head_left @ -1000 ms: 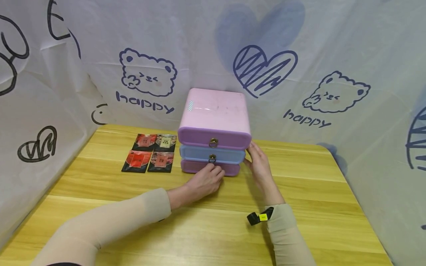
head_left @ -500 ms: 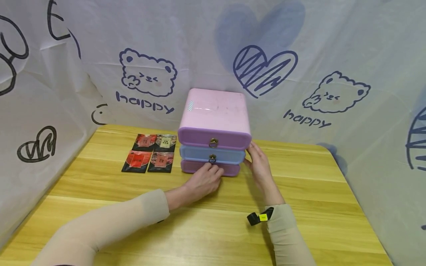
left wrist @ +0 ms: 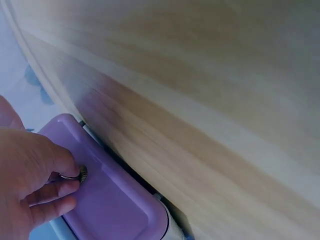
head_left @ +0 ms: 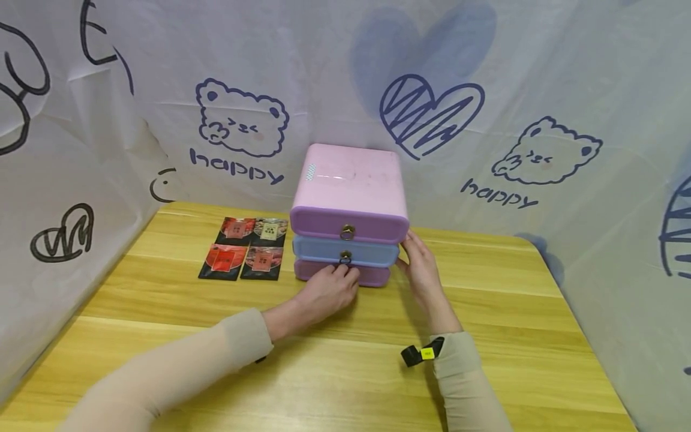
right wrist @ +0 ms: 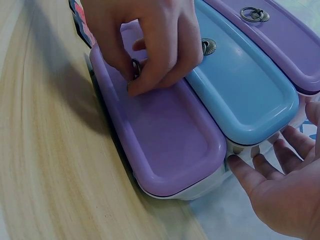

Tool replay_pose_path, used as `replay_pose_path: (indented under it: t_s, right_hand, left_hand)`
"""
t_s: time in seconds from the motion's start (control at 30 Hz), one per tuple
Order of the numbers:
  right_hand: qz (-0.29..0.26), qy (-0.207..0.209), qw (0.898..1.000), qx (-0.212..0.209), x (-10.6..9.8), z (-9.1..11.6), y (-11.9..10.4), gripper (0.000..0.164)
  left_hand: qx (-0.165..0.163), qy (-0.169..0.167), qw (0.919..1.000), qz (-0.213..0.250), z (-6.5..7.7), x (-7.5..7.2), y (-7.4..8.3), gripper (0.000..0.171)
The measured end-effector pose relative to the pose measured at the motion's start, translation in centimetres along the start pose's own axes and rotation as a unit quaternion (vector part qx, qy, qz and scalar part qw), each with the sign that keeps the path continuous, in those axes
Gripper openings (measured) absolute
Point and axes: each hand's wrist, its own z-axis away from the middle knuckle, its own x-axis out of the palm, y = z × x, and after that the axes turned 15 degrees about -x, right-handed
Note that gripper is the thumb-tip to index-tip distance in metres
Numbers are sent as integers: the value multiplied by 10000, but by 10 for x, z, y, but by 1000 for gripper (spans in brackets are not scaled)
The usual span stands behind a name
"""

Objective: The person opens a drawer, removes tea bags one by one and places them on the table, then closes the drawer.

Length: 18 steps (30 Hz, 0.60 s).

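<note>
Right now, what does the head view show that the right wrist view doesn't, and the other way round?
Only the head view shows the cabinet's pink top, the bear drawings on the backdrop and the four packets in full.

Only the right wrist view shows the bottom drawer's ring handle, pinched by the left hand; from the head, that hand hides it.

Both show the two hands, the right hand at the cabinet's side, three drawer fronts, purple, blue, purple, and the wooden table.
</note>
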Motion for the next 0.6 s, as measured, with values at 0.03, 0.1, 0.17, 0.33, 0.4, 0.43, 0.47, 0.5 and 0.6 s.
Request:
replay_pose_path:
  t_s: [0.03, 0.1, 0.17, 0.33, 0.4, 0.43, 0.47, 0.5, 0.6]
  right_hand:
    - [-3, 2, 10000, -6, 0, 0, 0, 48]
    - [0, -2, 10000, -14, 0, 0, 0, 48]
    - [5, 10, 10000, -9, 0, 0, -1, 48]
    - [17, 24, 10000, 12, 1, 0, -1, 48]
    - [-12, 47, 10000, 6, 1, 0, -1, 48]
    - [-22, 47, 10000, 2, 1, 0, -1, 48]
    - [-27, 41, 10000, -3, 0, 0, -1, 48]
    - [-31, 41, 10000, -7, 0, 0, -1, 48]
    - [-17, 32, 10000, 11, 0, 0, 0, 48]
  left_hand:
    - [-26, -5, 10000, 33, 0, -1, 0, 12]
    - [-93, -6, 9999, 128, 0, -2, -1, 10]
    - [-145, -8, 9996, 225, -1, -3, -1, 11]
    - [-230, -44, 9989, 401, -1, -2, -1, 14]
    - [-243, -71, 9987, 431, -1, -2, -1, 15]
    - [-250, -95, 9986, 446, -1, -2, -1, 15]
    - [-258, -113, 9986, 457, -1, -2, -1, 15]
    - [-276, -120, 9984, 468, -1, -3, -1, 14]
    - [-351, -118, 9979, 530, -1, -3, 0, 13]
